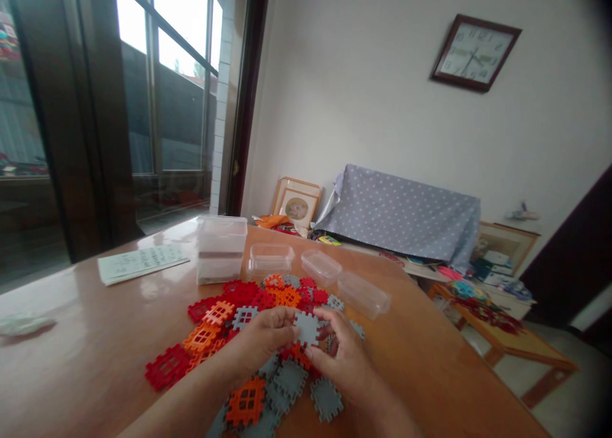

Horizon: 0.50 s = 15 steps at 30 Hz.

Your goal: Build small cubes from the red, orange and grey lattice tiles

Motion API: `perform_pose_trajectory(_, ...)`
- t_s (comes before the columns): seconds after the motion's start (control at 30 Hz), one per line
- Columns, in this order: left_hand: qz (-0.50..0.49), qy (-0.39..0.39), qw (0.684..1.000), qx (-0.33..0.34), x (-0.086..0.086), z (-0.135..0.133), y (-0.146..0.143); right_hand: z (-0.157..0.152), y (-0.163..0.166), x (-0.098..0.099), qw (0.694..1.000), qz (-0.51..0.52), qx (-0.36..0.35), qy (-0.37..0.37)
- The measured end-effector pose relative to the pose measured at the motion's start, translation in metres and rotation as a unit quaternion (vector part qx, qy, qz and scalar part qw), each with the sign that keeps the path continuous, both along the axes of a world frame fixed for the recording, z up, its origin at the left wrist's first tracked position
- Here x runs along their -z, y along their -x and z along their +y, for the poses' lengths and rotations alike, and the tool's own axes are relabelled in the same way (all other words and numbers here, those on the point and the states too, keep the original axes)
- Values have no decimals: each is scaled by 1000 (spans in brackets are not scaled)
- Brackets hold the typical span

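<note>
A grey square building tile (306, 329) with notched edges is raised above a pile of similar pieces. My left hand (273, 333) pinches its left edge between thumb and fingers. On the other side, my right hand (340, 349) is curved around the tile's right edge, thumb and fingers close against it. Below and around both hands lie red tiles (168, 366), orange window tiles (245, 401) and more grey tiles (327, 399), overlapping one another. Part of the pile is hidden behind my hands and forearms.
Behind the pile on the wooden table (430, 361) stand a stacked clear box (222, 250) and several shallow clear containers (270, 259). Papers (143, 263) lie to the left, near a crumpled white item (23, 324). A low wooden stool (511, 342) stands beyond the right edge.
</note>
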State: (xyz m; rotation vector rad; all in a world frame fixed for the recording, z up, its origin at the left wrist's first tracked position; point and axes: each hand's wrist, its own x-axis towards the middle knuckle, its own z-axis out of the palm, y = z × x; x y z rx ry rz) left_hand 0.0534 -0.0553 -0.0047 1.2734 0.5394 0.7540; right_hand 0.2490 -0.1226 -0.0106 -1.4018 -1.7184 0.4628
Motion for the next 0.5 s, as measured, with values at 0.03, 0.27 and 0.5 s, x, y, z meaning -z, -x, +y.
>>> perform_pose_trajectory(0.03,-1,3,1000,4,0,0,0,0,0,-1,1000,-10,0,-4)
perform_pose_trajectory(0.27,61,-8,997,-52,-4,-1,2,4,-39,-10,998,-33,50,-2)
perform_pose_trajectory(0.5,91,-29,994,-56,-12,-1,4,5,-117,3,987,11,144,70)
